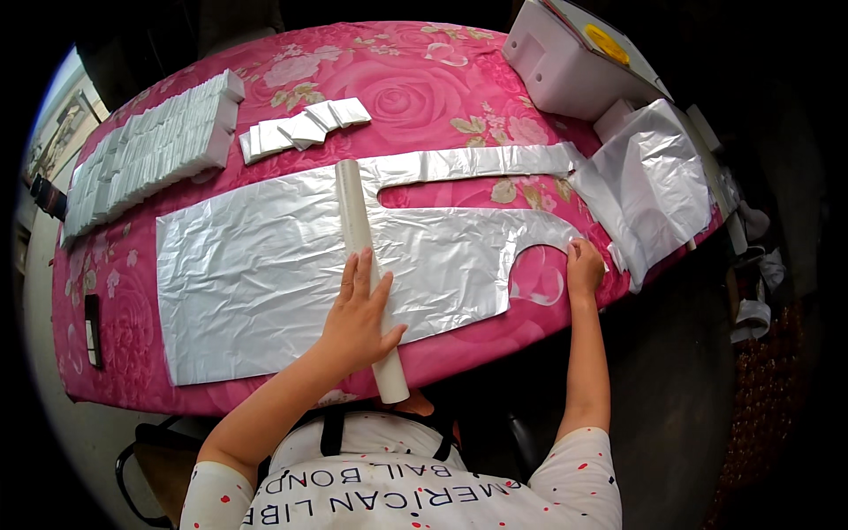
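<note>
A thin, silvery-white plastic apron (247,274) lies spread over the table, creased, with cut-out openings toward its right end. Across its middle rests a long pale tube (353,208), whose near end reaches past the table's front edge. My left hand (355,322) lies on the tube with fingers stretched out, not wrapped round it. At the right, my right hand (585,269) is closed in a pinch on the apron's narrow curved strap. More crumpled plastic sheeting (654,185) is heaped just beyond that hand.
A pink rose-patterned cloth (397,88) covers the table. Rows of folded white packets (155,141) stand at the far left, with a short row of folded packets (305,128) beside them. A white foam box (556,66) sits at the back right. A dark phone-like object (93,331) lies at the left edge.
</note>
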`<state>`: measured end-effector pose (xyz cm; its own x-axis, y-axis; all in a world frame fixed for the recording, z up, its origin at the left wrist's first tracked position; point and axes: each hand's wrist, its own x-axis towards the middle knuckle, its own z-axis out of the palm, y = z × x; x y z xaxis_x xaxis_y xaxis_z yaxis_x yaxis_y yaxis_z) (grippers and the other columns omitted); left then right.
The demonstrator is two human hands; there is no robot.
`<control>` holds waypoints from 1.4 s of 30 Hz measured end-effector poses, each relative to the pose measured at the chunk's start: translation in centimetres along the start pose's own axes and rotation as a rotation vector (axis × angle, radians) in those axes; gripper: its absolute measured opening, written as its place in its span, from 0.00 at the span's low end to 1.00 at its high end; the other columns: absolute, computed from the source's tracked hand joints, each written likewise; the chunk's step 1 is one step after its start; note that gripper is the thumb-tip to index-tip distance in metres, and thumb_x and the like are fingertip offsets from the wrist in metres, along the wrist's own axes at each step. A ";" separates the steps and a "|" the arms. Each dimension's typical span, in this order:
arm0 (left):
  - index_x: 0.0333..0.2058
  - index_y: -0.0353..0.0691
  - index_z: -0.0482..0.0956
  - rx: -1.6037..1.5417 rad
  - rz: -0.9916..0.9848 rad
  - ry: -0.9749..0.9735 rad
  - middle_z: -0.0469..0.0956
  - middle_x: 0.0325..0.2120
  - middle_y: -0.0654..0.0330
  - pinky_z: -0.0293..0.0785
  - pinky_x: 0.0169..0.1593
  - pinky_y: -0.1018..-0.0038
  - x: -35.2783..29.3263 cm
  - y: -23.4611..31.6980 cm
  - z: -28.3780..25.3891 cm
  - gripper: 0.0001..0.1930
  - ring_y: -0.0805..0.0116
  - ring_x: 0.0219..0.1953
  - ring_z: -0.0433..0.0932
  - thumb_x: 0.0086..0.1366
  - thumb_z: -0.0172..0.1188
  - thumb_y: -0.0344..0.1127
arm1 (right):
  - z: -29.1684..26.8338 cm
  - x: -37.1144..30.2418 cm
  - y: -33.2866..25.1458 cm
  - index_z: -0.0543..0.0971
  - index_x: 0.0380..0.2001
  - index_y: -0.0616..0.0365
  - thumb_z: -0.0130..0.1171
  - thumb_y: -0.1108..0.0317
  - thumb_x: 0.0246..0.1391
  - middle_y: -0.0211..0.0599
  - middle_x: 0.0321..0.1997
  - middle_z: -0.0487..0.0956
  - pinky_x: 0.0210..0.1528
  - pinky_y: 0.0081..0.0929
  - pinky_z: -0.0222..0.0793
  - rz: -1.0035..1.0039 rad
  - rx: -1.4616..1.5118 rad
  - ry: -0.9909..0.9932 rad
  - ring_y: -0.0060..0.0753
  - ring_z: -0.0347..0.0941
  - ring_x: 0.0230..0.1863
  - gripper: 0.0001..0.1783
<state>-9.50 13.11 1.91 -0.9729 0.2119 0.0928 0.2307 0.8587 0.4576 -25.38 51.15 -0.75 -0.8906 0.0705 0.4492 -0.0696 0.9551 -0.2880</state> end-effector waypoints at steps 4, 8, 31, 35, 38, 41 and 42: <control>0.57 0.33 0.60 0.002 -0.004 -0.011 0.38 0.62 0.37 0.44 0.64 0.56 0.2 0.0 0.0 0.37 0.38 0.65 0.35 0.51 0.60 0.47 | -1.3 -0.8 -4.0 0.74 0.25 0.60 0.60 0.72 0.43 0.38 0.25 0.77 0.34 0.34 0.68 -0.156 0.063 0.148 0.40 0.74 0.29 0.06; 0.58 0.35 0.58 -0.037 0.053 0.122 0.44 0.62 0.38 0.46 0.63 0.58 0.1 0.2 0.4 0.35 0.41 0.65 0.42 0.54 0.59 0.44 | -3.6 -3.5 -13.4 0.73 0.26 0.60 0.60 0.74 0.45 0.33 0.22 0.75 0.27 0.23 0.67 0.005 0.558 -0.095 0.27 0.72 0.24 0.06; 0.33 0.33 0.74 -0.969 -0.914 -0.066 0.78 0.27 0.58 0.73 0.36 0.80 -14.6 -19.5 -13.6 0.05 0.73 0.30 0.77 0.58 0.55 0.27 | -6.5 -16.7 -24.6 0.74 0.21 0.61 0.62 0.49 0.41 0.40 0.18 0.75 0.26 0.32 0.68 -0.065 0.379 -1.046 0.38 0.73 0.21 0.23; 0.33 0.33 0.73 -0.949 -0.882 -0.027 0.77 0.26 0.59 0.72 0.36 0.80 -14.2 -19.9 -14.0 0.05 0.76 0.29 0.76 0.58 0.55 0.27 | -6.9 -16.2 -23.8 0.75 0.24 0.64 0.60 0.52 0.42 0.42 0.19 0.77 0.29 0.31 0.69 0.006 0.355 -1.144 0.40 0.75 0.23 0.21; 0.34 0.32 0.73 -0.842 -0.845 -0.025 0.78 0.26 0.58 0.72 0.35 0.79 -14.5 -21.2 -13.4 0.07 0.72 0.29 0.76 0.56 0.55 0.25 | -7.3 -16.0 -23.4 0.75 0.25 0.64 0.60 0.53 0.42 0.43 0.19 0.76 0.29 0.31 0.69 0.002 0.344 -1.154 0.41 0.75 0.23 0.21; 0.38 0.32 0.73 -0.114 -0.591 0.088 0.77 0.32 0.54 0.72 0.37 0.73 -13.6 -19.3 -13.2 0.11 0.63 0.32 0.77 0.54 0.56 0.24 | -7.2 -16.3 -22.8 0.76 0.26 0.64 0.60 0.53 0.41 0.43 0.20 0.76 0.29 0.32 0.69 -0.023 0.356 -1.130 0.42 0.74 0.23 0.21; 0.40 0.32 0.72 -0.015 -0.460 0.194 0.76 0.35 0.53 0.71 0.40 0.71 -12.5 -18.0 -12.7 0.13 0.60 0.35 0.75 0.54 0.56 0.24 | -7.2 -16.5 -22.7 0.76 0.26 0.64 0.60 0.53 0.41 0.44 0.20 0.76 0.29 0.32 0.69 -0.036 0.365 -1.118 0.42 0.74 0.23 0.21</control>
<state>-1.68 -10.98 3.77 -0.9592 -0.2797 0.0407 -0.2224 0.8357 0.5021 -5.90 30.41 4.42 -0.7719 -0.4202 -0.4772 -0.0661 0.7995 -0.5971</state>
